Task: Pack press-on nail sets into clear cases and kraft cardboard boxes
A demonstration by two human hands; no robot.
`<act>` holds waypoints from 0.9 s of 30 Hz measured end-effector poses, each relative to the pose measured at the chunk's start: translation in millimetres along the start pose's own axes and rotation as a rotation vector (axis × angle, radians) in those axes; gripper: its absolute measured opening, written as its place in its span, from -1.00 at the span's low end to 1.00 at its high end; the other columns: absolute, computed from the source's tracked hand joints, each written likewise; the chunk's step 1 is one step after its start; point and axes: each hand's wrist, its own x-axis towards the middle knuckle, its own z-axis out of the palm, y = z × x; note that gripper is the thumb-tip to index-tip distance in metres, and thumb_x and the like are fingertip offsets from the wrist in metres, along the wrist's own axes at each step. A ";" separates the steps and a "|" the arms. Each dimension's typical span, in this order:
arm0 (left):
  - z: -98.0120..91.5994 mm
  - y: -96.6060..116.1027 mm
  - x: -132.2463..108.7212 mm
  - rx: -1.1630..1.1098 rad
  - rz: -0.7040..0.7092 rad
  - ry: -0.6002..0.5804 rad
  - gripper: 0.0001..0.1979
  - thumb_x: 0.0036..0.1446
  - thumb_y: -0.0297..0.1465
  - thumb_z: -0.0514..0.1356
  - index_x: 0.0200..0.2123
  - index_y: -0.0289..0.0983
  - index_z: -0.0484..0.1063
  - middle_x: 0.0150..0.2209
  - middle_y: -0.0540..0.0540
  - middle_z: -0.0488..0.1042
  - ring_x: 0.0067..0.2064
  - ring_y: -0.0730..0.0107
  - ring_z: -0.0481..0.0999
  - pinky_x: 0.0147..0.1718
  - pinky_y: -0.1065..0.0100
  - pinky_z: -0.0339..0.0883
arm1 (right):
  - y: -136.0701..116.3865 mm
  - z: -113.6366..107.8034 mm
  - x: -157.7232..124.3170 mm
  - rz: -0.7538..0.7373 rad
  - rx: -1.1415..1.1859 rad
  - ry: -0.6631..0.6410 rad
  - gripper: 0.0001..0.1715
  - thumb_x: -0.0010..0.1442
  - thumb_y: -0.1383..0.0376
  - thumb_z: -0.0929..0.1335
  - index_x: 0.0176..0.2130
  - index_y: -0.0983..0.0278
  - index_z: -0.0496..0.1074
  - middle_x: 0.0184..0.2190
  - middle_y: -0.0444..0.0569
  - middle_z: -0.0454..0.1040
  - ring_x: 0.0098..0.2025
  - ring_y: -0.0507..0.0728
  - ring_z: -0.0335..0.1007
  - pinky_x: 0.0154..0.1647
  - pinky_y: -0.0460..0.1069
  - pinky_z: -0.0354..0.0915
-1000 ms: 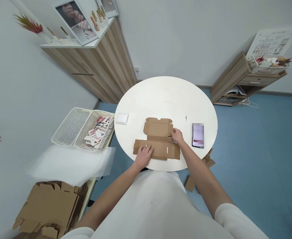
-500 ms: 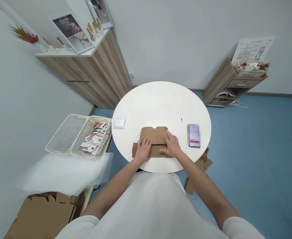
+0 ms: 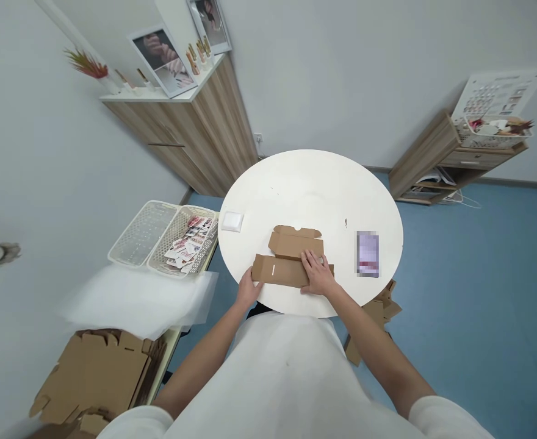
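Note:
A brown cardboard box (image 3: 280,272), partly folded, lies on the white round table (image 3: 312,183) in front of me. Its rear part with the rounded flaps stands slightly raised, and a flat panel with a small slot stretches along the front. At the left end of that panel, my left hand (image 3: 249,288) pinches the edge between thumb and fingers. My right hand (image 3: 318,274) rests with spread fingers on the box's right side, pressing where the two parts meet.
On the table are a small white packet (image 3: 232,221) and a blurred-out phone (image 3: 368,253). Left of it stand white baskets (image 3: 158,268), one with printed cards, white sheeting (image 3: 144,299) and stacked cardboard blanks (image 3: 94,372). More cardboard (image 3: 378,311) lies below right.
My left hand has slid from the box's middle to the left end of the front panel. My right hand has come down nearer the front panel. The view has turned slightly left.

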 end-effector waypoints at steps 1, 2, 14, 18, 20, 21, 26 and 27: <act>0.9 3.6 2.1 -0.057 -0.021 0.012 -0.48 -0.04 -0.42 0.12 0.05 -0.32 0.14 -0.08 -0.24 0.37 -0.06 0.21 0.36 -0.14 0.25 0.24 | -0.8 1.3 0.7 0.005 -0.015 0.000 0.35 -0.30 -0.06 0.39 0.23 0.33 -0.35 0.26 0.16 -0.29 0.27 0.30 -0.47 0.17 0.25 -0.46; 1.8 8.6 4.0 -0.103 -0.039 0.024 -0.54 -0.02 -0.44 0.10 0.01 -0.31 0.19 -0.14 -0.20 0.41 -0.12 0.25 0.40 -0.19 0.27 0.26 | -1.9 2.7 1.5 0.008 -0.031 0.000 0.35 -0.30 -0.07 0.39 0.23 0.34 -0.36 0.26 0.16 -0.29 0.27 0.30 -0.48 0.17 0.25 -0.47; 11.7 46.8 -2.6 -0.096 0.079 -0.068 -0.52 -0.01 -0.16 0.12 -0.06 -0.31 0.22 -0.06 -0.23 0.31 -0.13 0.27 0.39 -0.23 0.31 0.26 | -24.5 16.8 3.6 0.062 -0.066 0.057 0.35 -0.28 -0.04 0.39 0.23 0.37 -0.37 0.25 0.18 -0.27 0.27 0.30 -0.56 0.16 0.28 -0.50; 8.2 48.7 7.4 -0.123 0.026 -0.093 -0.63 0.03 -0.20 0.09 -0.14 -0.30 0.24 -0.15 -0.18 0.39 -0.23 0.34 0.43 -0.30 0.35 0.28 | -23.9 18.6 2.2 0.045 -0.042 0.038 0.41 -0.34 -0.06 0.40 0.23 0.37 -0.38 0.26 0.19 -0.30 0.26 0.32 -0.59 0.16 0.29 -0.53; 7.7 48.8 12.4 -0.109 -0.025 -0.097 -0.65 0.00 -0.20 0.13 -0.18 -0.29 0.25 -0.20 -0.15 0.41 -0.28 0.37 0.44 -0.33 0.37 0.28 | -22.3 18.7 2.2 0.029 -0.034 0.021 0.44 -0.37 -0.08 0.40 0.23 0.37 -0.37 0.26 0.19 -0.32 0.26 0.34 -0.61 0.15 0.30 -0.54; 7.7 48.3 14.4 -0.096 -0.040 -0.103 -0.67 0.00 -0.22 0.14 -0.20 -0.28 0.25 -0.23 -0.13 0.42 -0.31 0.39 0.43 -0.35 0.38 0.28 | -21.4 18.5 2.1 0.024 -0.032 0.015 0.44 -0.38 -0.09 0.40 0.23 0.37 -0.37 0.26 0.19 -0.33 0.26 0.34 -0.62 0.15 0.30 -0.54; 8.9 42.3 19.0 0.078 -0.019 -0.141 -0.84 -0.03 -0.42 0.12 -0.31 -0.26 0.23 -0.36 -0.05 0.41 -0.36 0.42 0.40 -0.41 0.42 0.22 | -18.7 17.3 1.2 0.001 -0.040 -0.018 0.45 -0.38 -0.11 0.39 0.23 0.37 -0.38 0.26 0.19 -0.37 0.26 0.34 -0.65 0.14 0.30 -0.55; 9.4 41.8 19.4 0.122 -0.015 -0.146 -0.85 -0.04 -0.45 0.11 -0.32 -0.25 0.22 -0.38 -0.04 0.40 -0.36 0.41 0.40 -0.43 0.42 0.20 | -18.8 17.1 1.0 -0.006 -0.043 -0.024 0.46 -0.38 -0.12 0.39 0.23 0.37 -0.39 0.26 0.19 -0.37 0.26 0.34 -0.66 0.14 0.31 -0.55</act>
